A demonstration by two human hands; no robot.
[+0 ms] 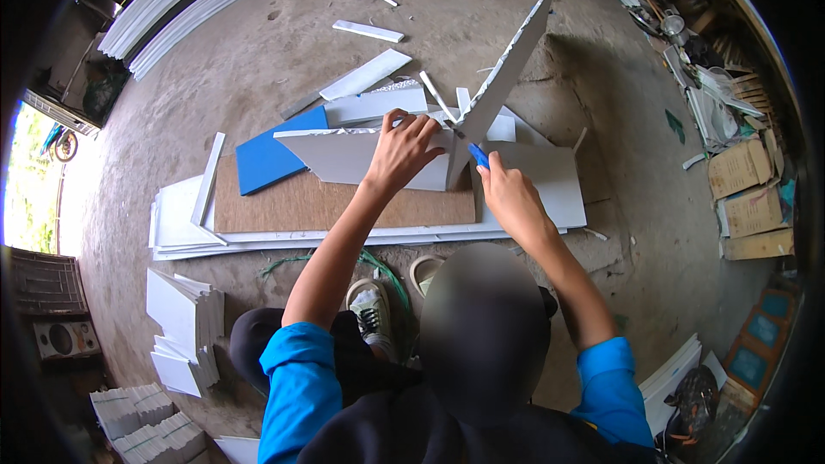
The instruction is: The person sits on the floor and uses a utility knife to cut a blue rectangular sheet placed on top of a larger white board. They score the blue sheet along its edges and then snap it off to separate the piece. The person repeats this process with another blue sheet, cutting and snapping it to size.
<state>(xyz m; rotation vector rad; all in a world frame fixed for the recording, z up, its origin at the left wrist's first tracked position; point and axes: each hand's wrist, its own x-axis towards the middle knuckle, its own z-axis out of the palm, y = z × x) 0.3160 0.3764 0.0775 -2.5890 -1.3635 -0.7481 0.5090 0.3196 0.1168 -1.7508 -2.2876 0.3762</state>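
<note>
My left hand (402, 153) presses flat on a white foam board (344, 159) that lies on a brown board (292, 204). My right hand (509, 193) grips a blue-handled cutter (477, 155), its blade at the cut line in the white board. The cut-off part of the board (511, 69) stands tilted upward, away from me, to the right of my left hand. A blue sheet (266, 159) lies under the white board's left end.
White sheets (180, 228) are stacked under the brown board on the concrete floor. Offcut strips (368, 31) lie beyond. Stacks of cut white pieces (185, 318) sit at the lower left, long white panels (189, 0) at the upper left, cardboard boxes (748, 198) to the right.
</note>
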